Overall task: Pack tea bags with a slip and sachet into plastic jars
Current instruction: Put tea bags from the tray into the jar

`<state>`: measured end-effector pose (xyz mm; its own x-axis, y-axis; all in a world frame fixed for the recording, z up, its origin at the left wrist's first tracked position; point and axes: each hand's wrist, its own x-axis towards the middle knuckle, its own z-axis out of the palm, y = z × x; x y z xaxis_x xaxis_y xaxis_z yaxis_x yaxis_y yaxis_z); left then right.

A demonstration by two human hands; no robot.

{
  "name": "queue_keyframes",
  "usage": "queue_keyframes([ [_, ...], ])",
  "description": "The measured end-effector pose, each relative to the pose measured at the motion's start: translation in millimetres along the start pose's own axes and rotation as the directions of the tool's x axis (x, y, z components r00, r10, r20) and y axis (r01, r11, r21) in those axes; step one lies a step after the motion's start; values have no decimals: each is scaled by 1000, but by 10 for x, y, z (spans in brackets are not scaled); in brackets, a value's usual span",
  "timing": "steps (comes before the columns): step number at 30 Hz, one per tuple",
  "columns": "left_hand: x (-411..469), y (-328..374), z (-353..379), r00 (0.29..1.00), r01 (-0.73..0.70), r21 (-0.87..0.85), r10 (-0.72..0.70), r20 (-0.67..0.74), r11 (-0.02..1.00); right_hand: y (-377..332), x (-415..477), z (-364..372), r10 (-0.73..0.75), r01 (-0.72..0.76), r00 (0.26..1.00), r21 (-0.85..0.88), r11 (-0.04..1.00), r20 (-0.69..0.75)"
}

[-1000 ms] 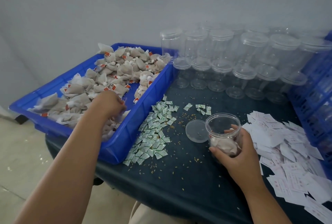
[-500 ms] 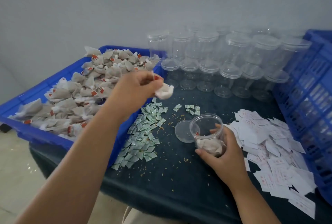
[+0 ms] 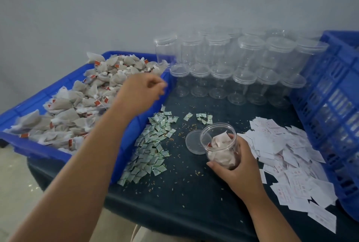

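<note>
My right hand (image 3: 240, 170) grips an open clear plastic jar (image 3: 217, 134) on the dark table, tilted toward me, with a few tea bags inside it. The jar's lid (image 3: 192, 141) lies flat just left of it. My left hand (image 3: 139, 92) hovers, blurred, over the right rim of the blue tray (image 3: 35, 147). Its fingers are loosely curled and I see nothing in them. The tray holds a heap of grey tea bags (image 3: 77, 105) with red tags. Green-white sachets (image 3: 153, 144) are piled beside the tray, and white paper slips (image 3: 291, 160) lie right of the jar.
Several empty lidded jars (image 3: 242, 67) stand stacked in rows at the back of the table against the grey wall. A blue slatted crate (image 3: 334, 96) walls off the right side. Loose grains speckle the tabletop (image 3: 184, 193). The tray overhangs the table's left edge.
My left hand carried a tea bag from the tray to the jar, let it go, and has swung back toward the tray. The jar now holds one more bag.
</note>
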<state>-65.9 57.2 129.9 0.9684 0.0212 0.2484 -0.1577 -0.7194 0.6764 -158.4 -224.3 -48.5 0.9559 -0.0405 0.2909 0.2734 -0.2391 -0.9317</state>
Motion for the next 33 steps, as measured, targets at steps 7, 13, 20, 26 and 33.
queue_keyframes([
  [7,165,-995,-135,824,152,722,-490,285,675,12,-5,-6,-6,6,1000,-24,1000,6],
  [13,154,-1082,-76,814,231,685,-523,252,691,55,6,2,-8,8,1000,-23,1000,-5],
  [20,212,-1162,-163,868,397,499,-492,70,771,19,7,11,-6,5,1000,-16,1000,-19],
  [26,200,-1116,-210,894,446,-53,-447,-31,894,2,3,10,-14,14,1000,-11,1000,-21],
  [33,164,-813,-260,963,208,-123,-225,-149,970,7,17,9,16,-15,1000,3,1000,-16],
])
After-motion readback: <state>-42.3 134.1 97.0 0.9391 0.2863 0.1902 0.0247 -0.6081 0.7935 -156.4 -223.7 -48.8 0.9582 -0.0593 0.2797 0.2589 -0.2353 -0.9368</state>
